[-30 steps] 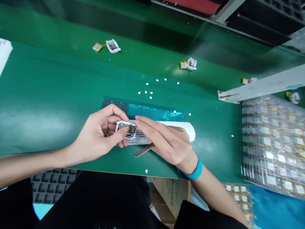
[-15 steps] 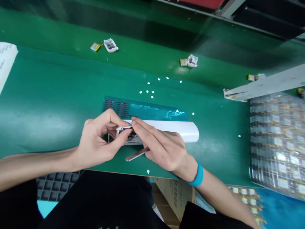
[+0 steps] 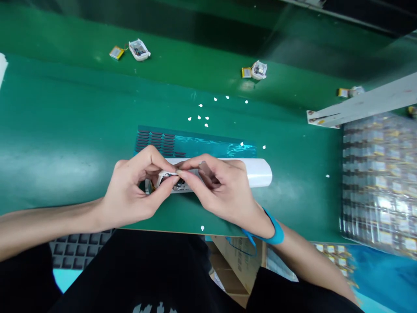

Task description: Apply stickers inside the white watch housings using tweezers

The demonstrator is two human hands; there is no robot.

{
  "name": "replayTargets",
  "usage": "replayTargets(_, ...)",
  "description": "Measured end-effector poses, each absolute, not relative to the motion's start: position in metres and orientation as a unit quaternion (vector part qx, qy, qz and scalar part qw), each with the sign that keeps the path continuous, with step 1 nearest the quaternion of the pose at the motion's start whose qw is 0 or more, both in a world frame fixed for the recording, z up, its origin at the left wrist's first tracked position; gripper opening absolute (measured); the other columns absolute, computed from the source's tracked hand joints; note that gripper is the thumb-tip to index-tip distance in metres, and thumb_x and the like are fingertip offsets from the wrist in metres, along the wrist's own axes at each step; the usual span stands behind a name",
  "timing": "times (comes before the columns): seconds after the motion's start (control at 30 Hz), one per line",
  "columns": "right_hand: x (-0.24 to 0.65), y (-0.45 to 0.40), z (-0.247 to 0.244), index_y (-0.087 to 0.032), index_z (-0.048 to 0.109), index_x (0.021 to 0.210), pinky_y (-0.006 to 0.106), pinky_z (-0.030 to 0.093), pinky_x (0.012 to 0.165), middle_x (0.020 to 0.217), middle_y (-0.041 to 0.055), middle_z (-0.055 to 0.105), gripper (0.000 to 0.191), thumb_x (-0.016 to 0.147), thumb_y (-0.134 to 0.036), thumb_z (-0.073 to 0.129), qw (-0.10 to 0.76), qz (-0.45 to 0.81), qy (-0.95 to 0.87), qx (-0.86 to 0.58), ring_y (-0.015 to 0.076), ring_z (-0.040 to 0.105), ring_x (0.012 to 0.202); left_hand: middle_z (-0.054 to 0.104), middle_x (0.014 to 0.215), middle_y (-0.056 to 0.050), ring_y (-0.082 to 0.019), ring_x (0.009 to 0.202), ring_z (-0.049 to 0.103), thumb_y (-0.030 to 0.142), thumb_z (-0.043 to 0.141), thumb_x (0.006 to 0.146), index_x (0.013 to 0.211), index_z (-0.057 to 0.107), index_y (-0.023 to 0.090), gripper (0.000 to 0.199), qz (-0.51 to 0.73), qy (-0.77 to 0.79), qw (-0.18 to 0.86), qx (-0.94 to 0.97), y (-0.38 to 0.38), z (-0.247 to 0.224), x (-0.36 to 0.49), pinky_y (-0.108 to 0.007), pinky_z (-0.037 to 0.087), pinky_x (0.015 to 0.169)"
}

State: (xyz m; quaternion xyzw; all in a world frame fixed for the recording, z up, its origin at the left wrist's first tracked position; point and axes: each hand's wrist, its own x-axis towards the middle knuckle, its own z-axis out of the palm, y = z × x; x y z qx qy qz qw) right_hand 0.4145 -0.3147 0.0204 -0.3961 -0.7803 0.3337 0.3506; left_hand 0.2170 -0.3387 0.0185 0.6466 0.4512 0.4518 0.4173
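My left hand [image 3: 135, 187] pinches a small white device casing [image 3: 163, 176] between thumb and forefinger. A dark circuit board [image 3: 179, 184] shows in its open side, partly covered by fingertips. Thumb and forefinger of my right hand [image 3: 224, 182] press together at the casing's right edge, against the left fingertips; whatever is between them is too small to make out. Metal tweezers [image 3: 206, 169] are tucked among the right hand's fingers, mostly hidden. Under both hands lies a white roll or rounded strip [image 3: 260, 172], and behind it a teal film strip [image 3: 208, 148] with rows of dark small pieces [image 3: 156, 141].
Several small white tabs [image 3: 199, 117] are scattered on the green mat. Farther back sit white casings [image 3: 139, 50] [image 3: 259, 70] with yellow-edged batteries [image 3: 116, 52]. A stack of clear trays [image 3: 374, 182] stands right, beside a white bracket [image 3: 365, 100]. A grey compartment tray [image 3: 78, 252] is below the table edge.
My right hand has turned so its thumb now meets the forefinger at the casing. The tweezers have swung from pointing down-left to up between the fingers. The view has shifted slightly.
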Motion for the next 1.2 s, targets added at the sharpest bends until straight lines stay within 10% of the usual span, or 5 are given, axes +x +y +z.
replayTargets(0.33, 0.441, -0.291, 0.024, -0.023, 0.068, 0.088, 0.036, 0.061, 0.073, 0.092, 0.0063, 0.078, 0.034, 0.111, -0.03, 0.043, 0.401, 0.301, -0.795, -0.342, 0.0215, 0.076, 0.088, 0.083, 0.096, -0.002, -0.01, 0.065, 0.072, 0.016, 0.071, 0.097, 0.103, 0.072, 0.019, 0.007, 0.375, 0.397, 0.37, 0.751, -0.33, 0.018, 0.206, -0.018, 0.051, 0.054)
replayTargets(0.53, 0.457, -0.27, 0.029, -0.025, 0.072, 0.073, 0.033, 0.059, 0.065, 0.067, 0.002, 0.07, 0.057, 0.112, -0.052, 0.041, 0.369, 0.341, -0.746, -0.437, 0.0153, 0.068, 0.061, 0.081, 0.113, -0.007, -0.007, 0.059, 0.065, 0.009, 0.059, 0.099, 0.111, 0.064, 0.016, 0.015, 0.295, 0.392, 0.362, 0.793, -0.329, 0.009, 0.206, -0.018, 0.047, 0.053)
replayTargets(0.77, 0.466, -0.259, 0.038, -0.018, 0.08, 0.077, 0.024, 0.066, 0.058, 0.081, 0.0042, 0.082, 0.036, 0.092, -0.051, 0.079, 0.201, 0.595, -0.662, -0.409, 0.0158, 0.077, 0.063, 0.083, 0.106, -0.005, -0.006, 0.048, 0.055, 0.013, 0.059, 0.097, 0.107, 0.061, 0.017, 0.011, 0.273, 0.41, 0.35, 0.797, -0.327, 0.006, 0.21, -0.019, 0.039, 0.045)
replayTargets(1.2, 0.448, -0.261, 0.021, -0.014, 0.076, 0.076, 0.019, 0.061, 0.052, 0.069, 0.0057, 0.079, 0.043, 0.088, -0.055, 0.08, 0.14, 0.696, -0.558, -0.43, 0.0131, 0.074, 0.054, 0.082, 0.091, -0.006, -0.006, 0.043, 0.044, 0.014, 0.054, 0.099, 0.102, 0.059, 0.015, 0.006, 0.27, 0.409, 0.317, 0.812, -0.328, 0.007, 0.211, -0.02, 0.036, 0.043)
